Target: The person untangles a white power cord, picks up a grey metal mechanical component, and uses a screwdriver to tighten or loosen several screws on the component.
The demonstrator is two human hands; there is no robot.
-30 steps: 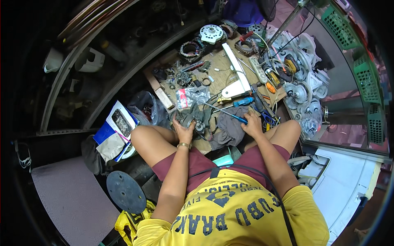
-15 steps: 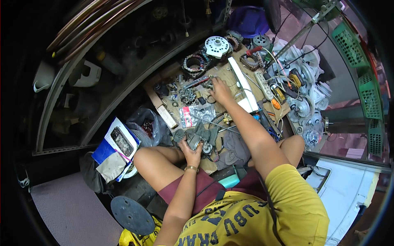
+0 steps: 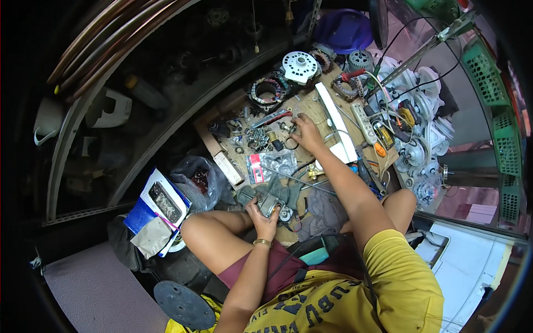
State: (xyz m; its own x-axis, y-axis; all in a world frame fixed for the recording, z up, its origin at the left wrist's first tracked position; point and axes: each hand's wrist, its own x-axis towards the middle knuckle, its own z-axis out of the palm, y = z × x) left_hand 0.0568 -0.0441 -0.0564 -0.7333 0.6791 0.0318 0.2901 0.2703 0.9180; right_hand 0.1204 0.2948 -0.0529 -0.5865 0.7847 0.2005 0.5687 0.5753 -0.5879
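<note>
My left hand (image 3: 263,217) is wrapped round a small electric motor (image 3: 271,205) with a metal body and a round end, held low over the near edge of the wooden board (image 3: 308,101). A grey cloth (image 3: 322,206) lies just right of it. Farther out, my right hand (image 3: 305,132) reaches over the board with its fingers drawn together among small metal parts; what they pinch, if anything, is too small to name. Beside those fingertips are a dark ring (image 3: 291,144), a red-handled tool (image 3: 277,116) and a heap of screws (image 3: 257,139).
A clear plastic bag of parts (image 3: 272,165) lies mid-board. White plastic strip (image 3: 333,116), power strip (image 3: 363,123) and yellow-black tool (image 3: 383,133) sit to the right. Wound stators (image 3: 266,92) and a white disc (image 3: 300,66) stand at the back. Left of the board is another plastic bag (image 3: 202,180).
The view has shifted slightly. My right hand has stayed among the small parts, its fingers moving a little. My left hand still holds the motor.
</note>
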